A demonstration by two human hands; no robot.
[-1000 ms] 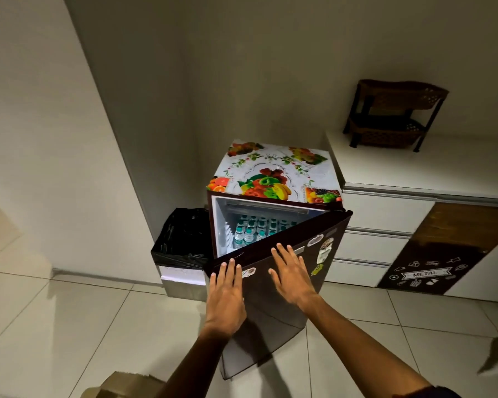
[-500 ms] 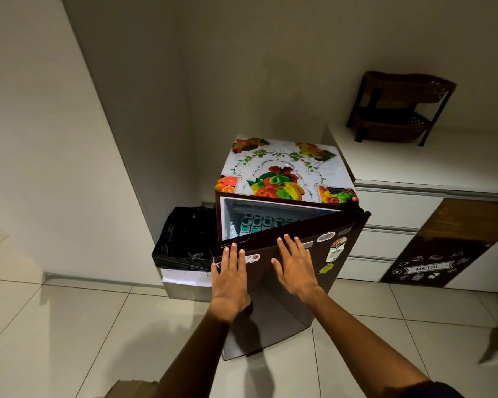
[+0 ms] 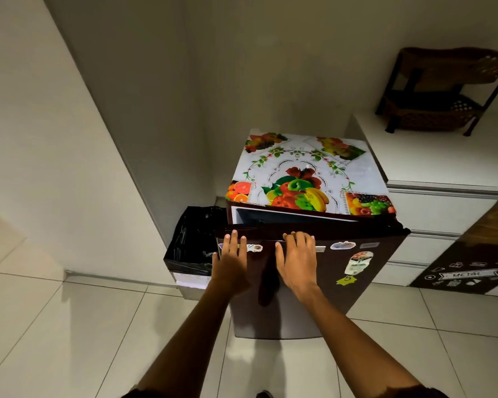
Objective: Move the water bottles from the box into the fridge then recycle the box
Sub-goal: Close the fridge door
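Observation:
A small dark maroon fridge (image 3: 368, 285) stands on the floor, its top covered by a fruit-print cloth (image 3: 308, 170). Its door (image 3: 334, 282) is almost shut, with only a narrow gap showing at the upper left. My left hand (image 3: 230, 265) presses flat against the door near its left edge, fingers apart. My right hand (image 3: 296, 262) lies flat on the door beside it, fingers reaching the top edge. The water bottles inside are hidden behind the door. The box is out of view.
A bin lined with a black bag (image 3: 194, 242) stands left of the fridge against the wall. A white cabinet with drawers (image 3: 443, 214) is on the right, carrying a dark wicker rack (image 3: 443, 90). Pale floor tiles (image 3: 69, 334) spread in front.
Both hands have pushed the fridge door from half open to nearly shut. The bottles seen inside earlier are now hidden, and the cardboard box at the bottom edge has left the view.

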